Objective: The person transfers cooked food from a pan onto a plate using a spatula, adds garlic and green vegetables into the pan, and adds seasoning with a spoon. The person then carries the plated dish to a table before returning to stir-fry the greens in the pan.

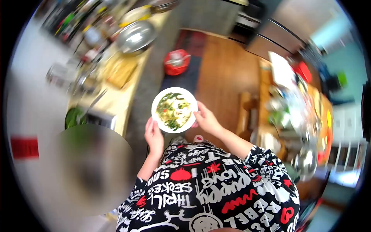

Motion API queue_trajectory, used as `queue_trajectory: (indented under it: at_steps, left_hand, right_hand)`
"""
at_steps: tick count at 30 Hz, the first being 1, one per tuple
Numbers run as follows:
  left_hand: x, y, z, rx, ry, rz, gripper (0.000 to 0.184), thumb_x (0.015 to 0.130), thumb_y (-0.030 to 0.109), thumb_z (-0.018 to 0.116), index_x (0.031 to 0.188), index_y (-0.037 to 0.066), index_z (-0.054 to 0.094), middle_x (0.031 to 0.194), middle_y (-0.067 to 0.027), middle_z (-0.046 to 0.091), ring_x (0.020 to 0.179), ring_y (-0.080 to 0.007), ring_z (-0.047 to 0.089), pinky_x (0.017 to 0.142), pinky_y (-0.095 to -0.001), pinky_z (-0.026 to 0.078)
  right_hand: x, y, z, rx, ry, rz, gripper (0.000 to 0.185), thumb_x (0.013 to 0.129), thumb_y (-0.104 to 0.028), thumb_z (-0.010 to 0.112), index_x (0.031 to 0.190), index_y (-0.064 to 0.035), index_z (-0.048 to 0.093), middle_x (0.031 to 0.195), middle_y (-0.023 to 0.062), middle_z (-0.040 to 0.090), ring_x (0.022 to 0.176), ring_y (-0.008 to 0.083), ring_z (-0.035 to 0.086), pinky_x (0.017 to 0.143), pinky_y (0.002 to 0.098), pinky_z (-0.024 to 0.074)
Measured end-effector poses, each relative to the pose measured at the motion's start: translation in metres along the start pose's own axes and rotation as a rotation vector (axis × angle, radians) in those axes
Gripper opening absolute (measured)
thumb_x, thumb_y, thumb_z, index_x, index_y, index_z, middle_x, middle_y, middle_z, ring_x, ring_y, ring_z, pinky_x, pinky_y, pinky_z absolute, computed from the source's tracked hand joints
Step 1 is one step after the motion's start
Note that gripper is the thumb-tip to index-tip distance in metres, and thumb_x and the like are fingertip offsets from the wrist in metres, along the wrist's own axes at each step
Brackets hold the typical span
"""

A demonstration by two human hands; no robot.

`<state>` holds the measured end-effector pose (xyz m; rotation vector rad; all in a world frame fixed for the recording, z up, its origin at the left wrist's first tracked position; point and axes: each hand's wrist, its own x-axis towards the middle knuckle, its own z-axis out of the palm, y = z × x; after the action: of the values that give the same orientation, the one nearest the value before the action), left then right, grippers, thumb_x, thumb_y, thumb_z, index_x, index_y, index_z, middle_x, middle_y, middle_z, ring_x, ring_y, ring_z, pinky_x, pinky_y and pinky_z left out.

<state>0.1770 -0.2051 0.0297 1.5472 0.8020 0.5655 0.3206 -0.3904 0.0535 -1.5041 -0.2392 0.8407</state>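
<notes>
A round white bowl (174, 110) is held level in front of my body, above the floor. Leafy greens, pale white pieces and small red and yellow bits fill it. My left hand (154, 136) grips the bowl's lower left edge. On the right edge, my right hand (207, 119) holds the rim with the thumb on top and the other fingers partly hidden below.
Left, a counter holds a wooden board (120, 70), a metal bowl (136, 36) and greens (74, 117). A red container (177, 62) stands ahead on a dark rug (190, 45). A cluttered wooden table (264, 94) is at right, with a chair (244, 112) beside it.
</notes>
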Motion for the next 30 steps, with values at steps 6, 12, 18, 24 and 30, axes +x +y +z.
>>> queue_trajectory:
  at_steps: [6, 12, 18, 24, 30]
  left_hand:
    - [-0.066, 0.063, 0.078, 0.033, -0.455, 0.154, 0.035, 0.105, 0.016, 0.046, 0.124, -0.011, 0.057, 0.132, -0.0166, 0.057, 0.119, -0.0226, 0.056, 0.101, -0.0314, 0.042]
    - [-0.139, 0.093, 0.148, -0.026, -0.881, 0.205, 0.035, 0.105, 0.018, 0.047, 0.125, -0.009, 0.058, 0.135, -0.0162, 0.055, 0.121, -0.021, 0.055, 0.103, -0.0305, 0.041]
    - [-0.272, 0.103, 0.222, -0.059, -1.203, 0.196, 0.034, 0.104, 0.016, 0.049, 0.124, -0.009, 0.06, 0.136, -0.0168, 0.055, 0.12, -0.0217, 0.055, 0.102, -0.031, 0.042]
    - [-0.452, 0.125, 0.267, -0.018, -1.451, 0.191, 0.033, 0.104, 0.014, 0.049, 0.124, -0.008, 0.061, 0.14, -0.016, 0.052, 0.127, -0.022, 0.051, 0.106, -0.0321, 0.039]
    - [-0.656, 0.094, 0.313, -0.064, -1.666, 0.153, 0.04, 0.106, 0.017, 0.044, 0.135, -0.009, 0.051, 0.141, -0.0154, 0.052, 0.131, -0.0222, 0.047, 0.109, -0.0324, 0.035]
  right_hand:
    - [-0.166, -0.028, -0.054, 0.095, 0.435, -0.089, 0.043, 0.102, -0.011, 0.045, 0.144, -0.0069, 0.036, 0.081, 0.0059, 0.065, 0.06, 0.0106, 0.063, 0.056, 0.0251, 0.0528]
    - [-0.293, 0.0, -0.07, 0.304, 0.838, -0.093, 0.048, 0.102, -0.01, 0.043, 0.149, -0.0081, 0.031, 0.085, 0.0064, 0.066, 0.063, 0.0121, 0.064, 0.056, 0.0245, 0.0532]
    - [-0.437, 0.037, -0.101, 0.456, 1.138, -0.16, 0.045, 0.102, -0.011, 0.044, 0.146, -0.006, 0.034, 0.085, 0.0071, 0.065, 0.06, 0.0121, 0.064, 0.055, 0.026, 0.0544]
    - [-0.618, 0.079, -0.146, 0.526, 1.286, -0.162, 0.043, 0.102, -0.011, 0.044, 0.145, -0.0064, 0.036, 0.084, 0.0073, 0.065, 0.06, 0.012, 0.064, 0.055, 0.0246, 0.0543]
    - [-0.816, 0.129, -0.218, 0.548, 1.361, -0.07, 0.044, 0.102, -0.01, 0.045, 0.145, -0.006, 0.036, 0.081, 0.0071, 0.065, 0.059, 0.0124, 0.064, 0.054, 0.0248, 0.0547]
